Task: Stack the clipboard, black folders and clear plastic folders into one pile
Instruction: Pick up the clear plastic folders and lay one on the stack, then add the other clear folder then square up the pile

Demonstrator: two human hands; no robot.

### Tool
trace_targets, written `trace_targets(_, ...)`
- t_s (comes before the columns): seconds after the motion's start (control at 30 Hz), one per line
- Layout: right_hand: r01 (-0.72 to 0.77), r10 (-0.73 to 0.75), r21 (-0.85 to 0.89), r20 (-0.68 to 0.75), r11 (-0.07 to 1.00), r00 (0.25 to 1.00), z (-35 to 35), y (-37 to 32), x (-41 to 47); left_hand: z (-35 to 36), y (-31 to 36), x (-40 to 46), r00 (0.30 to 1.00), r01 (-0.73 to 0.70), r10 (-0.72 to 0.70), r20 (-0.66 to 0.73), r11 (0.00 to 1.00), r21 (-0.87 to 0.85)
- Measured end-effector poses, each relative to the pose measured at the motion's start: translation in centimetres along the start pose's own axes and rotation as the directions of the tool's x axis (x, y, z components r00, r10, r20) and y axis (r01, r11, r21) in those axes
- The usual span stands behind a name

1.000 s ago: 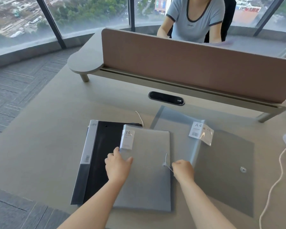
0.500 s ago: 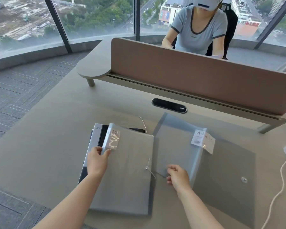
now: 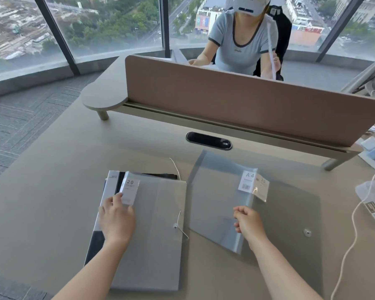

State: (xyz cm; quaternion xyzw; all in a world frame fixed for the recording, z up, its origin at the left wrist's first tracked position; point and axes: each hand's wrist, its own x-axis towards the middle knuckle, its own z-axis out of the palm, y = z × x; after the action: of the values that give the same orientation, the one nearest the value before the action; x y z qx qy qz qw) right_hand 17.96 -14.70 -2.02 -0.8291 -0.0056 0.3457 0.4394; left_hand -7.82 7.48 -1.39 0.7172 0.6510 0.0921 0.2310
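- Folders lie in 2 groups on a beige desk [image 3: 52, 191]: a pile at near left and 2 loose clear ones at near right, the groups close together.
- Clear folder [image 3: 158, 234] with a "20" label [image 3: 129, 191] tops the left pile, its string clasp [image 3: 175, 226] on the right edge.
- Black folder [image 3: 95, 241] shows under it along the left side, its white spine strip [image 3: 110, 185] at the far left corner.
- Left hand [image 3: 117, 221] lies flat on the pile's left edge, fingers together, thumb touching the "20" label.
- Right hand [image 3: 247, 224] is curled, fingers pinched on the right edge of a tilted folder [image 3: 214, 202] marked "A4" [image 3: 248, 180].
- Tilted folder overlaps a greyer snap folder [image 3: 290, 245] lying flat further right, its snap button [image 3: 307, 232] near the right edge.
- White cable [image 3: 353, 224] trails down the desk's right side, beside a plastic bag [image 3: 372, 202].
- Brown divider [image 3: 247, 105] crosses the far side of the desk, with a black cable port [image 3: 208, 141] just in front of it.
- Another person in a grey T-shirt [image 3: 240, 46] sits beyond the divider, windows behind.
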Motion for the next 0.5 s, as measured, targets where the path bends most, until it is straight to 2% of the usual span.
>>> trace_targets(0.1,0.033,-0.033,-0.015,-0.037,0.999,0.999,-1.6,-0.7,1.3,1.9,3.1,-1.2,0.976,-0.209,0.208,0.06,0.978,0.01)
trace_targets(0.23,0.109,-0.117,-0.132,-0.058,0.985,0.991,-3.8,-2.0,3.9,4.9,8.6,-3.4,0.854,-0.465,0.465,0.235,0.883,-0.056)
trace_targets(0.4,0.24,-0.265,-0.334,-0.03,0.912,0.964,-5.8,-4.5,5.6,8.2,14.2,-5.9,0.697,-0.598,0.578,0.424,0.795,-0.1)
trace_targets(0.5,0.265,-0.295,-0.449,0.003,0.853,0.956,-6.6,-5.0,7.4,10.0,16.6,-7.0,0.628,-0.626,0.555,0.544,0.777,-0.07)
